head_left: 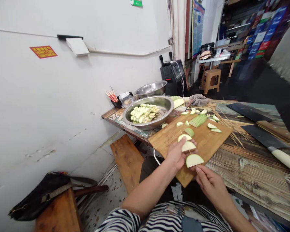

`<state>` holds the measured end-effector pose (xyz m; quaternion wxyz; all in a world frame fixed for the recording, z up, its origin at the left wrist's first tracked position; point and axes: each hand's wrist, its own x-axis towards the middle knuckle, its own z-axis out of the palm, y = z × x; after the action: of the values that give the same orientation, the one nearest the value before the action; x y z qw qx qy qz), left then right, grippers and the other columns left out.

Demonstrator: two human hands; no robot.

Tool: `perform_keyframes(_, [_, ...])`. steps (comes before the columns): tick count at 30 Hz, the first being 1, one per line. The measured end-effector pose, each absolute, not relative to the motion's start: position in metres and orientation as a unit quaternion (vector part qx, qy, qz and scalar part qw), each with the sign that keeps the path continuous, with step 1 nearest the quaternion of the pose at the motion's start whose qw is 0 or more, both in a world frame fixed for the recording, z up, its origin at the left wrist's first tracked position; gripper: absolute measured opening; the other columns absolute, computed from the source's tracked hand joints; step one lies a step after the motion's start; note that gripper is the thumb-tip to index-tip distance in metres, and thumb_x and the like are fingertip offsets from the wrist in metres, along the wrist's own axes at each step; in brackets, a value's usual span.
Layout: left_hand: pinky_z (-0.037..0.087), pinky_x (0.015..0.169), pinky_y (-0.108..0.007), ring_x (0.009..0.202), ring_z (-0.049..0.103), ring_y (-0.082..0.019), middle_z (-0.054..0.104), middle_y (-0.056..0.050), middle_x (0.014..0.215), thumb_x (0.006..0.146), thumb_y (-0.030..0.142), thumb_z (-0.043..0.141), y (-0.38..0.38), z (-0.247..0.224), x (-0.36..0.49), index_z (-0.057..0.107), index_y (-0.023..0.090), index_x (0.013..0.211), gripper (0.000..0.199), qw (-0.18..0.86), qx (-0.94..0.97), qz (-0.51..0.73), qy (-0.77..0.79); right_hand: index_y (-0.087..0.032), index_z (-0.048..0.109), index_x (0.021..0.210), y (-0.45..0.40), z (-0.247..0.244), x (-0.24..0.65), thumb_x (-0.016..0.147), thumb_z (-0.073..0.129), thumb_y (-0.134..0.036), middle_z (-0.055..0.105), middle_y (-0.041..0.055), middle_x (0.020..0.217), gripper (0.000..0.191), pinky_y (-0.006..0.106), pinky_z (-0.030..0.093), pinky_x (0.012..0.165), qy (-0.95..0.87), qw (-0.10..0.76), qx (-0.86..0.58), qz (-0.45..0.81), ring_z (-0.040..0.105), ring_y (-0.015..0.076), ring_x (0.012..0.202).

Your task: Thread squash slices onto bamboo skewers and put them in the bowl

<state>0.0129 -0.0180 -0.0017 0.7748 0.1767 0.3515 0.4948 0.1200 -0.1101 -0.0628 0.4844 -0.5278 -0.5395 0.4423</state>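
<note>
Over the cutting board's near edge, my left hand (177,154) is closed on pale half-moon zucchini slices (188,146) threaded on a thin wooden skewer. Below them on the same skewer sits another half-moon slice (195,160), apart from the others. My right hand (211,183) pinches the skewer's lower end, just under that slice. On the wooden cutting board (207,143) lie a row of cut green-skinned zucchini (198,120), a short chunk (189,131) and several loose slices (216,130). A steel basin (168,111) beyond the board's left corner holds stacked skewers of zucchini (145,113).
Two cleavers (263,135) lie on the table's right side. Bare bamboo skewers (232,129) are scattered beside the board. A grey cloth (197,100), a second basin (151,88) and a black cup of red-wrapped sticks (116,103) stand farther back. A wooden bench (127,161) is at left.
</note>
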Motion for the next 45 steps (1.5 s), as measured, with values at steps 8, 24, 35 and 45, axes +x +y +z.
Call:
perform_keyframes(8, [0.058,0.078,-0.039,0.074,0.069,-0.022,0.069,-0.010,0.081,0.077,0.023,0.072,-0.026,-0.006,0.025,0.063,0.008,0.087,0.020,0.766,0.196,0.497,0.358,-0.015,0.060,0.079,-0.115,-0.057,0.119,0.091,0.045,-0.051,0.044,-0.0026,0.053,0.040,0.022,0.032,0.044,-0.552,0.511,-0.554,0.357,0.040,0.0118,0.046])
perform_keyframes(24, [0.055,0.068,-0.028,0.079,0.067,-0.019,0.069,-0.012,0.089,0.077,0.044,0.071,-0.026,-0.005,0.024,0.065,0.010,0.088,0.035,0.766,0.233,0.494,0.339,-0.016,0.061,0.079,-0.106,-0.046,0.124,0.090,0.046,-0.046,0.047,-0.0023,0.053,0.035,0.022,0.033,0.043,-0.571,0.507,-0.565,0.313,0.044,0.0123,0.045])
perform_keyframes(35, [0.053,0.088,-0.045,0.089,0.069,-0.024,0.069,-0.011,0.094,0.090,0.032,0.056,-0.009,0.003,0.005,0.059,0.013,0.088,0.019,0.754,0.209,0.529,0.329,-0.018,0.057,0.077,-0.114,-0.046,0.124,0.093,0.042,-0.047,0.041,-0.0032,0.054,0.036,0.024,0.031,0.046,-0.610,0.454,-0.531,0.374,0.038,0.0128,0.049])
perform_keyframes(45, [0.055,0.081,-0.038,0.087,0.069,-0.023,0.070,-0.010,0.095,0.086,0.035,0.060,-0.016,-0.007,0.010,0.058,0.014,0.086,0.021,0.735,0.241,0.534,0.342,-0.019,0.054,0.070,-0.119,-0.040,0.122,0.092,0.042,-0.048,0.040,-0.0033,0.052,0.038,0.023,0.030,0.045,-0.602,0.455,-0.538,0.375,0.037,0.0126,0.047])
